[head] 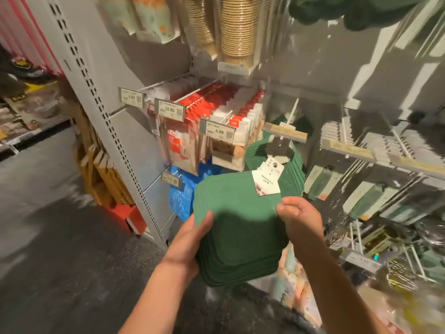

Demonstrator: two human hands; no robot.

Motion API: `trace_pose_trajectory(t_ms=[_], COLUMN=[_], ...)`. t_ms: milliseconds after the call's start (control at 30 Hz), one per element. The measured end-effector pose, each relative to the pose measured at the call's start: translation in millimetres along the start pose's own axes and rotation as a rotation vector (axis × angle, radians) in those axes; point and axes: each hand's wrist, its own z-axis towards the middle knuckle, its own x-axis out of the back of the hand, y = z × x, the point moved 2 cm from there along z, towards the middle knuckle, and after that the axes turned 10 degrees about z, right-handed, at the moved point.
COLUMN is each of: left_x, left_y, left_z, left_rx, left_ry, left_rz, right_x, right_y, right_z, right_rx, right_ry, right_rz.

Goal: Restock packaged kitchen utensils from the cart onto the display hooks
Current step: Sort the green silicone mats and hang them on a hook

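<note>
Holding: a stack of green square pads (pixel 237 227) is held in front of the display, below its hooks, between both hands.
Left hand (pixel 192 233): grips the stack's left edge, thumb curled over the top pad, fingers hidden beneath.
Right hand (pixel 299 219): pinches the right edge of the top pad near its upper corner, fingers curled.
Card tag (pixel 266 183): white, fixed at the top pad's upper right corner, just above the right hand; print too blurred to read.
Hung stock: more green pads (pixel 258 147) of the same kind hang on a hook (pixel 292 112) behind and above the held stack.
Adjacent hooks: red and white packets (pixel 224 109) hang to the left, with price labels reading 16.90 (pixel 169 109) and 4.99 (pixel 218 131).
Lower left: blue packets (pixel 179 201) hang below the red ones.
Upper shelf: stacked paper cups (pixel 237 27) stand above.
Right side: grey-green packaged items (pixel 368 196) fill further hooks, blurred.
</note>
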Motion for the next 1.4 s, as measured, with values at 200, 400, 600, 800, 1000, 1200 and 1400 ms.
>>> trace_pose_trajectory(t_ms=[200, 400, 600, 800, 1000, 1200, 1400], left_x=[6, 13, 23, 37, 36, 36, 37], left_y=[-2, 5, 23, 28, 33, 37, 31], left_z=[13, 23, 31, 47, 55, 61, 66], left_rx=[-0.026, -0.014, -0.026, -0.020, -0.020, -0.005, -0.036], left_ry=[0.036, 0.017, 0.003, 0.042, 0.146, 0.233, 0.241], left_rz=[0.025, 0.040, 0.063, 0.102, 0.176, 0.211, 0.266], right_x=[-11, -29, -40, -28, -22, -7, -10], right_y=[-13, -15, -17, -12, -38, -45, -62], right_z=[7, 20, 31, 50, 44, 49, 58], right_rx=[0.003, -0.065, 0.024, -0.032, 0.081, 0.190, 0.229], right_ry=[-0.053, -0.116, -0.058, -0.007, 0.081, 0.059, 0.002], right_rz=[-0.051, -0.096, -0.180, -0.104, -0.157, -0.409, -0.607])
